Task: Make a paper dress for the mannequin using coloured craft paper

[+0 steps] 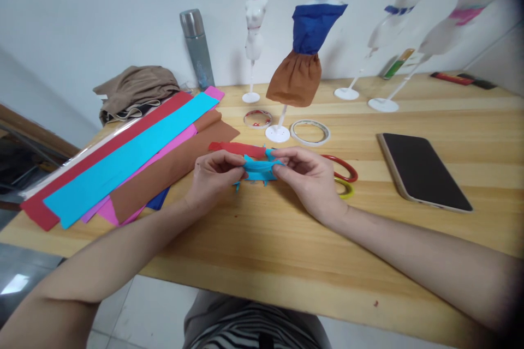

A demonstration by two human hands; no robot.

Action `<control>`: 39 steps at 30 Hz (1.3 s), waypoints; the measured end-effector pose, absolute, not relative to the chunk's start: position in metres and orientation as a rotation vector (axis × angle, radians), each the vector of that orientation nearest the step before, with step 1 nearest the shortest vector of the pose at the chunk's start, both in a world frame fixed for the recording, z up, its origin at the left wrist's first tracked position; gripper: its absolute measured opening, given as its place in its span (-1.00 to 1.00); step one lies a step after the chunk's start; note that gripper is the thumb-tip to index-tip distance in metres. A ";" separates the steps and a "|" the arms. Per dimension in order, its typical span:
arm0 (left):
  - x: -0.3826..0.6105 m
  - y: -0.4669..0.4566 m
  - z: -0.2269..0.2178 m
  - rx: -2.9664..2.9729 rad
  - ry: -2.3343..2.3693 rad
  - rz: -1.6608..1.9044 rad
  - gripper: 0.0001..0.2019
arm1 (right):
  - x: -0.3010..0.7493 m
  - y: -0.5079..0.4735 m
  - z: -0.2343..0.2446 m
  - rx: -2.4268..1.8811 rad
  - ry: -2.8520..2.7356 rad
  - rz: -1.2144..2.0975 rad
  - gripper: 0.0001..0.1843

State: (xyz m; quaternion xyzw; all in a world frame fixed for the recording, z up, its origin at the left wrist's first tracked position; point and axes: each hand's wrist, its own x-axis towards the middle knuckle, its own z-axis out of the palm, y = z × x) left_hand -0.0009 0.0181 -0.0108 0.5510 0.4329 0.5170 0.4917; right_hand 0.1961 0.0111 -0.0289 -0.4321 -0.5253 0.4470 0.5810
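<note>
Blue strip (261, 172), thin and creased, stretched between both hands over the middle of the desk (245, 251); paper or cloth, can't tell. Step in hand: looks like folding or gathering its upper edge. Next move likely calls for keeping both ends pinched and working the crease along evenly; a hard pull could tear it. Left hand (213, 174): thumb and forefinger closed on the strip's left end, other fingers curled. Right hand (309, 177): thumb and forefinger pinching the right end, no visible gap, rest bent behind. Whether the strip touches the desk is unclear. Red strip (237, 148) lies just behind; red loop handle (352, 172) and yellow loop handle (347, 190) beside the right hand, probably scissors. Coloured sheets (139, 158) fanned at left, dressed mannequin (305, 54) behind, phone (426, 172) well apart at right.
</note>
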 end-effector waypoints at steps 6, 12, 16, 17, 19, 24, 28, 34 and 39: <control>0.000 0.019 -0.012 1.346 1.052 1.210 -0.85 | 0.198 0.012 -0.031 -0.993 -1.188 1.085 -0.74; -0.002 0.021 -0.021 1.572 1.182 1.230 -0.59 | 0.199 0.014 -0.036 -1.000 -1.274 1.013 -0.77; -0.007 0.018 -0.019 1.919 1.270 1.193 -0.60 | 0.200 0.011 -0.036 -1.002 -1.507 0.763 -0.72; -0.008 0.017 -0.017 1.980 1.273 1.192 -0.60 | 0.200 0.010 -0.036 -0.995 -1.562 0.694 -0.71; -0.010 0.015 -0.015 2.080 1.262 1.204 -0.62 | 0.201 0.009 -0.034 -0.983 -1.634 0.596 -0.74; -0.011 0.011 -0.013 2.131 1.256 1.244 -0.72 | 0.202 0.011 -0.038 -1.046 -1.605 0.614 -0.92; -0.007 0.010 -0.012 1.855 1.326 1.179 -0.81 | 0.202 0.016 -0.044 -1.019 -1.514 0.746 -0.96; -0.004 0.016 -0.008 1.570 1.313 1.071 -0.82 | 0.200 0.013 -0.040 -0.864 -1.396 1.057 -0.91; -0.005 0.019 -0.006 1.518 1.328 1.058 -0.81 | 0.200 0.012 -0.036 -0.839 -1.331 1.245 -0.84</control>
